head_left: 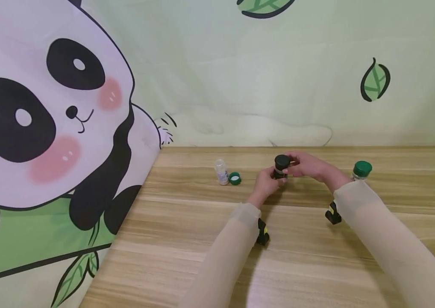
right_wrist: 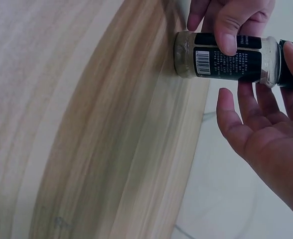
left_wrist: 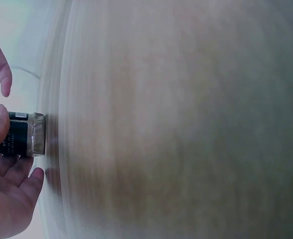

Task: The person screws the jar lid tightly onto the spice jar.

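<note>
A spice jar with a black cap (head_left: 282, 161) is between both hands near the back of the table. In the right wrist view its black label (right_wrist: 226, 62) shows a barcode, and pale contents show through the glass. My left hand (head_left: 266, 184) grips the jar's body, thumb on the label. My right hand (head_left: 307, 166) holds the cap at the top, its thumb on one side and fingers on the other. From the left wrist view, the jar's base (left_wrist: 38, 134) is close to the tabletop; whether they touch I cannot tell.
Left of the hands, a small clear bottle (head_left: 221, 173) stands uncapped beside a green cap (head_left: 234, 178) lying with its pale inside up. A green-capped jar (head_left: 362, 169) is at right, partly behind the right sleeve. A panda-printed cloth (head_left: 217, 85) hangs behind the wooden table (head_left: 186, 239).
</note>
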`<state>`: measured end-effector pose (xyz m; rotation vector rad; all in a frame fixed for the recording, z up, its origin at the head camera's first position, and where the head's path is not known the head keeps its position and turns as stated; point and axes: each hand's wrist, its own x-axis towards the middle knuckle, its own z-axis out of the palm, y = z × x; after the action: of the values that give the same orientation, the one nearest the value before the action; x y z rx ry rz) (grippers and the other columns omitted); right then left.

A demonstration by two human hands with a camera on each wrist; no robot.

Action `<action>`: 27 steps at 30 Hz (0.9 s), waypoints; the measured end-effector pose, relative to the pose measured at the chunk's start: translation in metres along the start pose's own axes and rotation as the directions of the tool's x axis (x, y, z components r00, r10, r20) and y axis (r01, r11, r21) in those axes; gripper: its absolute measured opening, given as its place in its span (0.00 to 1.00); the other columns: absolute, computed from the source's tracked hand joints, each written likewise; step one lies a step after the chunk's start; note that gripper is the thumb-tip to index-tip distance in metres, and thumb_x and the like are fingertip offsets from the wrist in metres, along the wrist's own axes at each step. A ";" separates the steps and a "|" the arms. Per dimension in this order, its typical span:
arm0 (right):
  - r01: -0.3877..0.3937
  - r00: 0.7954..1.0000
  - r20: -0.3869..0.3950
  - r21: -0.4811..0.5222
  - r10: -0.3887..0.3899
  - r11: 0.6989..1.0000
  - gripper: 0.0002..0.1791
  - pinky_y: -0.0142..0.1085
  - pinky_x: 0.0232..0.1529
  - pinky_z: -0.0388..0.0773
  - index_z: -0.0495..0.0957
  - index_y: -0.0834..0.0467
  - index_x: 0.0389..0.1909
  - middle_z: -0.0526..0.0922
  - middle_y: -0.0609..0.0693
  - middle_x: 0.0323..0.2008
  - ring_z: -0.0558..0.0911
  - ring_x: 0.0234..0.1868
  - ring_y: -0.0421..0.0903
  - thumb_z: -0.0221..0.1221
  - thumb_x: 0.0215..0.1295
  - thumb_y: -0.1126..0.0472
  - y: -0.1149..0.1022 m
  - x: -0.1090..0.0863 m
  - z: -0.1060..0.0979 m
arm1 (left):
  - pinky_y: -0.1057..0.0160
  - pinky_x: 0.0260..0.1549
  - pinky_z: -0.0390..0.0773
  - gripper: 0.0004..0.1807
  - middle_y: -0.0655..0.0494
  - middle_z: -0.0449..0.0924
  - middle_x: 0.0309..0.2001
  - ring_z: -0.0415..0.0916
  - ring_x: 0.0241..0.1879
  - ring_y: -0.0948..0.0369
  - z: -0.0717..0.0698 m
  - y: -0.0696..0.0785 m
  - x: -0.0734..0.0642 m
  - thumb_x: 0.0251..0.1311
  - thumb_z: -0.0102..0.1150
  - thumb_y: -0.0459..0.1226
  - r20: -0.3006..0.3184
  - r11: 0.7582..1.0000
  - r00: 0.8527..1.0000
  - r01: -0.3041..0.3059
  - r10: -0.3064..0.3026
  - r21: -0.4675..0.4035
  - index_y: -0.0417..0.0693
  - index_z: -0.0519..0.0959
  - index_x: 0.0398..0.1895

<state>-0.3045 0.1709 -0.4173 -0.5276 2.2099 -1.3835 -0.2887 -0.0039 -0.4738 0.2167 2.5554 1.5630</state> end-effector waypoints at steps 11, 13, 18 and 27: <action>-0.009 0.997 -0.078 0.021 0.011 1.000 0.30 0.60 0.72 0.67 0.58 0.71 0.73 0.64 0.75 0.72 0.66 0.73 0.70 0.54 0.75 0.66 0.001 -0.002 0.008 | 0.59 0.59 0.79 0.18 0.45 0.85 0.59 0.82 0.59 0.54 0.002 0.000 0.000 0.65 0.67 0.33 -0.010 1.000 1.000 0.015 -0.015 0.005 0.41 0.83 0.57; -0.010 0.995 -0.094 0.025 0.013 1.000 0.31 0.60 0.72 0.67 0.58 0.71 0.74 0.63 0.75 0.72 0.66 0.73 0.70 0.54 0.75 0.65 0.001 -0.003 0.010 | 0.58 0.61 0.79 0.18 0.46 0.85 0.60 0.81 0.61 0.53 0.003 0.000 0.000 0.65 0.67 0.33 -0.013 1.000 1.000 0.018 -0.018 0.011 0.41 0.82 0.58; -0.018 0.991 -0.134 0.045 0.024 0.999 0.32 0.60 0.72 0.68 0.58 0.69 0.74 0.64 0.74 0.73 0.66 0.74 0.69 0.55 0.75 0.64 0.003 -0.002 0.015 | 0.60 0.58 0.80 0.19 0.46 0.85 0.60 0.81 0.61 0.53 0.003 0.001 -0.001 0.65 0.67 0.33 -0.014 1.000 1.000 0.009 -0.009 0.016 0.41 0.82 0.58; -0.026 0.973 -0.225 0.075 0.042 0.997 0.32 0.48 0.66 0.75 0.58 0.68 0.75 0.64 0.72 0.73 0.67 0.74 0.67 0.56 0.75 0.64 0.004 -0.004 0.025 | 0.58 0.60 0.80 0.19 0.46 0.84 0.60 0.80 0.63 0.52 0.002 0.003 -0.002 0.64 0.67 0.32 -0.017 1.000 1.000 0.003 -0.003 0.013 0.42 0.82 0.59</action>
<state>-0.2870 0.1560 -0.4295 -0.3174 2.3239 -1.5655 -0.2860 -0.0015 -0.4716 0.2013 2.5780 1.5546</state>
